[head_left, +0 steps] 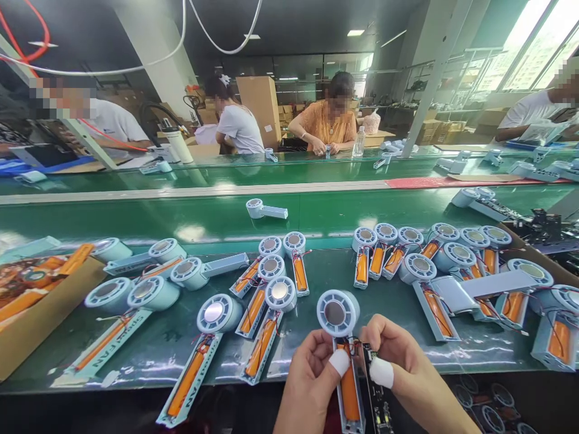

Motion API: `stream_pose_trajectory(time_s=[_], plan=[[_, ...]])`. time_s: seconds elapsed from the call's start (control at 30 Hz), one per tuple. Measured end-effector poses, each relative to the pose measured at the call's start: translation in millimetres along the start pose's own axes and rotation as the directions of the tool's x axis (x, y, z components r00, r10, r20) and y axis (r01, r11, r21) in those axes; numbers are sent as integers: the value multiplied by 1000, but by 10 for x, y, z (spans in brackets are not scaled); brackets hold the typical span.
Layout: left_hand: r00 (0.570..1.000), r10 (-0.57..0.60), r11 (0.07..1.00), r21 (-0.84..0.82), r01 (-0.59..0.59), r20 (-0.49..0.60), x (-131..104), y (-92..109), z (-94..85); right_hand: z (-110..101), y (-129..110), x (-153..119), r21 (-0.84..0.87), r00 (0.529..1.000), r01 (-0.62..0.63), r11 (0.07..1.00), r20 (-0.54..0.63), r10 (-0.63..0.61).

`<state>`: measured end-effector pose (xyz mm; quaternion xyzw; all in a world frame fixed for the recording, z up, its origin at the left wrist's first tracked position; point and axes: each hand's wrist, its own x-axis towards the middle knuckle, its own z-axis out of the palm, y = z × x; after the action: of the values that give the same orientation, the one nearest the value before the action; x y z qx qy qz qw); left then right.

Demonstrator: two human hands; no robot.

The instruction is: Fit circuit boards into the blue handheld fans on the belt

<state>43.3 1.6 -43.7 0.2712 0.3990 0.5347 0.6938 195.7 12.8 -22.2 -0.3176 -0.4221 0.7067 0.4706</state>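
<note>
My left hand is closed around the neck of a light-blue handheld fan, its white-wrapped thumb pressing near the top of the handle. The handle is open in front, and an orange battery lies inside it. Beside it, my right hand pinches a narrow black circuit board, its thumb also wrapped in white. Thin red and black wires run between the fan and the top of the board. The fingertips partly cover where these wires end.
Several similar fans with orange batteries lie left and right on the green bench. A cardboard box of orange parts stands left; black boards fill another at right. One fan lies on the belt. Several people sit beyond.
</note>
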Motion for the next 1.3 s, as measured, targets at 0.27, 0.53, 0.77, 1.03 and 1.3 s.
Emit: stream_pose_trajectory(time_s=[0.27, 0.53, 0.77, 1.03, 1.3], plan=[[997, 22, 997, -71, -26, -70, 2, -13, 87, 32, -87, -30, -164, 995, 15, 986, -93, -31], [962, 187, 963, 230, -140, -199, -109, 75, 112, -1, -72, -60, -679, 977, 46, 733, -122, -175], [944, 252, 927, 334, -171, -215, -111, 137, 172, -46, -218, -140, -987, 952, 120, 106, 84, -294], [957, 216, 916, 379, -129, -196, -194, 235, 243, 96, -575, -251, -962, 964, 265, 64, 265, -18], [959, 240, 911, 375, -170, -148, -79, 237, 201, 196, -293, -116, -527, 950, -236, 816, 51, 308]])
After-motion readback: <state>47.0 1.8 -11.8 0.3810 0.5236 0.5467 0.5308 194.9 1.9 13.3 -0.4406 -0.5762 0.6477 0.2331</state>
